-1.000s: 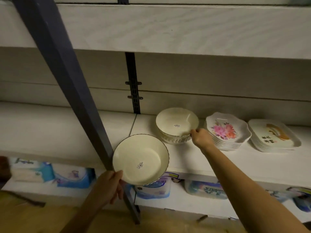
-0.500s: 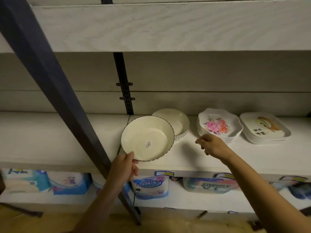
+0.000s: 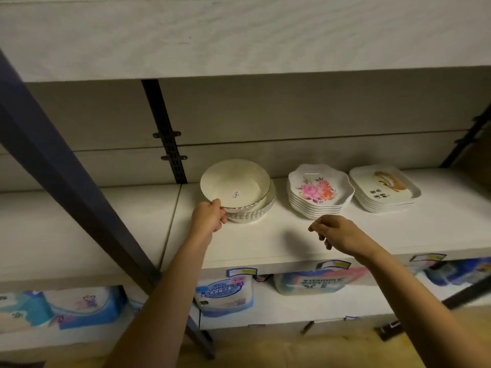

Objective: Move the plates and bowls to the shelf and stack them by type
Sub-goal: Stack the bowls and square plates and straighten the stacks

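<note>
Cream bowl [image 3: 235, 185] sits tilted in the ribbed bowl [image 3: 255, 212] on the white shelf [image 3: 265, 243], the left hand [image 3: 208, 216] pinching its near rim. The right hand [image 3: 338, 235] hovers empty, fingers loosely curled, before the floral plates [image 3: 320, 191]. The stack of square plates [image 3: 385, 189] stands just beside them, further right.
</note>
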Action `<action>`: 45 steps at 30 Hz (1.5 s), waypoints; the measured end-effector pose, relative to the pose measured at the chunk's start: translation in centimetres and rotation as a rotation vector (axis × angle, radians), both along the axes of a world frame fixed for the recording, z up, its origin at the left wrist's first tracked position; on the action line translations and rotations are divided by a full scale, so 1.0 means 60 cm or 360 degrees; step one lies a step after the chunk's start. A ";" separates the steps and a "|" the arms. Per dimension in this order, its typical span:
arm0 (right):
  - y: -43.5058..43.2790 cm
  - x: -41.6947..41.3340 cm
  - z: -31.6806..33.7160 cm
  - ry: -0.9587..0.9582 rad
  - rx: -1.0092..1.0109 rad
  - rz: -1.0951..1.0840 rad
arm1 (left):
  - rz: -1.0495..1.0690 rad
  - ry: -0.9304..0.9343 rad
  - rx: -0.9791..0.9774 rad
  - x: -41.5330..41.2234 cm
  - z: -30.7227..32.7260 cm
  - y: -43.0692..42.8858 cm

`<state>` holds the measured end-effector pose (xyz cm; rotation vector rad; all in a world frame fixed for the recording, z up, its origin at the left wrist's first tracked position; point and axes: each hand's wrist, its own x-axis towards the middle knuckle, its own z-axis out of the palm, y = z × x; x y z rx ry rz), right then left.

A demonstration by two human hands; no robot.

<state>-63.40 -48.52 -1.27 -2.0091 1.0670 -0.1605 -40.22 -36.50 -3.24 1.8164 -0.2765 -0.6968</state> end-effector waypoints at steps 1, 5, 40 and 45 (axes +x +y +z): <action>0.000 0.000 0.000 0.0001 -0.0003 0.0001 | -0.0019 0.0008 0.0029 0.004 -0.002 -0.008; -0.001 0.003 -0.002 -0.0030 0.0020 -0.0011 | -0.0176 0.0062 0.0069 0.014 -0.011 -0.029; 0.004 0.200 -0.067 -0.0058 0.0039 -0.0028 | -0.0404 -0.0084 0.0437 0.060 -0.028 -0.006; 0.033 0.196 -0.080 -0.0079 -0.0018 -0.0095 | -0.0450 -0.0080 0.0454 0.064 -0.033 0.025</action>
